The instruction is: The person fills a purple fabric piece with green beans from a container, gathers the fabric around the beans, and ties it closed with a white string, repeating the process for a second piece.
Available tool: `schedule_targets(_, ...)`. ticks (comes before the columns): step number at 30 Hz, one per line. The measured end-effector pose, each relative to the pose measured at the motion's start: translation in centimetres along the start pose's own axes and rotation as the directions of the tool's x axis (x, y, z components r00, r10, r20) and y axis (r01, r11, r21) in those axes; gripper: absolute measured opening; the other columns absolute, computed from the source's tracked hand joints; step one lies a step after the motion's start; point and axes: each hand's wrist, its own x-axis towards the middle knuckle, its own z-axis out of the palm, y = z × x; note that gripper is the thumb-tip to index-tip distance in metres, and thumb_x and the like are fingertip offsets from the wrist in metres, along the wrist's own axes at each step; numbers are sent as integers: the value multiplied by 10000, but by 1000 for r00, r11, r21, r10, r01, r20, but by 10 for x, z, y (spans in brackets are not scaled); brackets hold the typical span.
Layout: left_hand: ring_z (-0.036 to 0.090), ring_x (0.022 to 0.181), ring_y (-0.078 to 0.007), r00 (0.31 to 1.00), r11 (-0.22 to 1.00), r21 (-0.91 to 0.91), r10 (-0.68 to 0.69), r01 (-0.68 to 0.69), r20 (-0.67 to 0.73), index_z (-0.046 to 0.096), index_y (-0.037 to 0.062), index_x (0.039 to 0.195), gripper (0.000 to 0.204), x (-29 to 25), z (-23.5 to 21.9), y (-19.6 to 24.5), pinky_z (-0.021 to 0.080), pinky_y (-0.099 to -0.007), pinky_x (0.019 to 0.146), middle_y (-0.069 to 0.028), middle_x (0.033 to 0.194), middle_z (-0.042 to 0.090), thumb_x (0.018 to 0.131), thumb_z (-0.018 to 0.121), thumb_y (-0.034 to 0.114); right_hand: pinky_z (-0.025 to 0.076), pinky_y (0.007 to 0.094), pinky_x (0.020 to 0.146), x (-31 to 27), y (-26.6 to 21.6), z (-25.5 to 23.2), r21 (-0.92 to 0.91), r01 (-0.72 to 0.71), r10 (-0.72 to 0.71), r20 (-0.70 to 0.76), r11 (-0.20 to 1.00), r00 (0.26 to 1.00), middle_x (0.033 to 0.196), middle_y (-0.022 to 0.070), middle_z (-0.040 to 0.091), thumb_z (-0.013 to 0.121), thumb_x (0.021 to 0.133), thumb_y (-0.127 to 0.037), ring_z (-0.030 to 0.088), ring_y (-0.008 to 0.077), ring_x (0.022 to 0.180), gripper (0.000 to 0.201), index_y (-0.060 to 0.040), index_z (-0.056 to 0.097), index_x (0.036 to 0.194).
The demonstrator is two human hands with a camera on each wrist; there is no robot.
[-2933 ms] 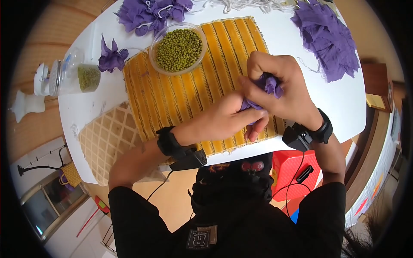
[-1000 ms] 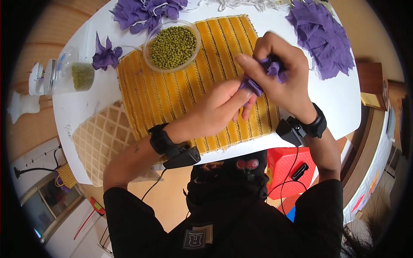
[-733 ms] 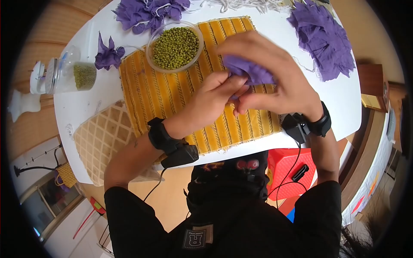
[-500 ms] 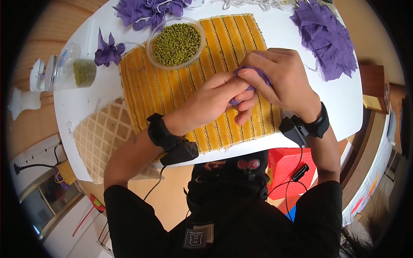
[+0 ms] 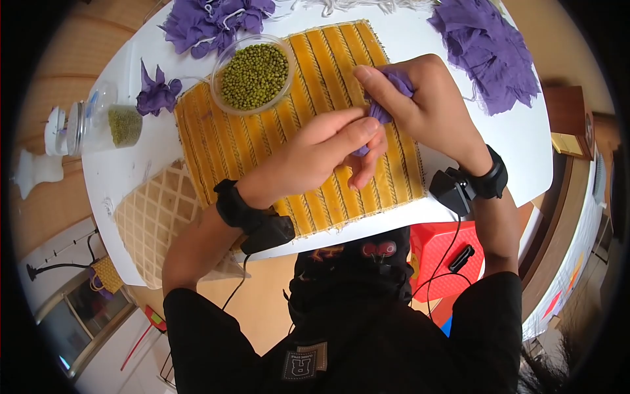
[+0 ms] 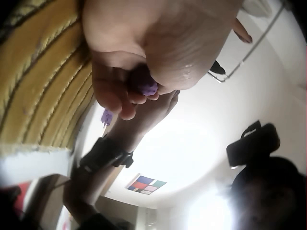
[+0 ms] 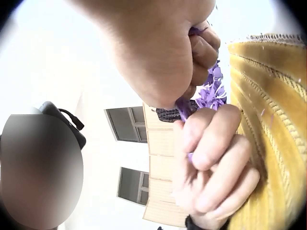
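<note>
Both hands hold one piece of purple cloth (image 5: 380,113) over the striped yellow mat. My left hand (image 5: 318,151) pinches its lower part between thumb and fingers. Inside the left palm, a small rounded purple bulge (image 6: 147,87) of the cloth shows in the left wrist view. With curled fingers and the thumb on top, my right hand (image 5: 433,105) grips the loose upper part, and crumpled folds stick out near the thumb. Between the hands the cloth narrows into a gathered neck. Most of it is hidden by the fingers.
A round clear tub (image 5: 289,82) of green beans stands on the yellow mat (image 5: 328,190). One tied purple bundle (image 5: 157,92) lies left of it, near a clear jar (image 5: 105,121) partly filled with beans. Purple cloths (image 5: 485,56) are heaped at the right; white strings (image 5: 348,6) lie behind.
The right hand opened and swung round over the cloth, then curled round it again. Now it has drawn up and right from the left hand, baring the gathered neck.
</note>
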Motion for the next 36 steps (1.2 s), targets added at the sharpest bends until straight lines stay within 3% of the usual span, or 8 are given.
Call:
schedule_targets(6,507,561,-121,990,959,282,46,-6,-135,452,36,927,262,-2,12,4,422,-236,522,-50,789,476,1049,370,253,354,339,434,2,-8,-3,319,-414,374,180,853,910,464,62,464,605,933,-361,382,154,397,490,16,607,621)
schedule_targets(9,500,551,-109,985,923,386,70,-5,-155,456,35,922,273,-5,11,0,413,-230,510,-42,771,476,1050,371,261,364,328,454,6,-11,-15,373,-748,571,487,549,661,493,40,473,600,940,-369,419,115,441,477,25,618,671)
schedule_targets(13,508,570,-117,995,987,156,43,-28,-94,458,44,909,295,-5,-1,-6,408,-236,519,-43,770,478,1051,371,288,465,316,606,6,-6,-14,239,-450,326,421,860,846,664,79,597,650,904,-331,569,206,610,333,1,663,880)
schedule_targets(15,513,578,-129,994,998,53,51,-46,-93,464,45,913,288,-4,-5,-5,411,-243,524,-46,771,481,1044,386,289,490,338,759,6,-2,-10,288,86,-98,25,954,995,985,130,645,701,848,-279,609,277,814,346,-20,644,1070)
schedule_targets(20,554,652,-167,999,939,-343,40,-39,-6,534,14,992,207,-3,-18,-2,450,-279,567,-65,797,525,1006,452,203,477,432,944,9,-10,-16,80,381,-389,173,921,905,1323,140,546,761,724,-227,522,349,1183,553,-164,618,1255)
schedule_targets(27,518,638,-158,976,905,-424,53,42,210,530,22,910,219,-5,-26,-5,439,-283,547,-73,768,501,988,484,222,476,432,943,7,-14,-14,100,445,-455,262,890,851,1364,148,518,765,702,-343,541,375,1155,513,-110,694,1153)
schedule_targets(30,506,643,-145,966,883,-449,-18,137,259,517,35,865,238,-2,-30,-5,431,-284,521,-66,755,487,993,481,232,476,427,933,5,-29,-13,211,258,-258,-28,943,966,1332,119,558,743,719,-332,566,371,1114,420,-117,731,1080)
schedule_targets(36,443,500,-118,986,842,-516,-108,157,124,484,74,805,285,-6,-24,4,370,-254,440,-42,709,462,999,445,278,488,358,815,0,-24,-11,-108,574,-567,90,812,819,1080,65,689,707,720,-192,605,281,1050,320,-97,734,1025)
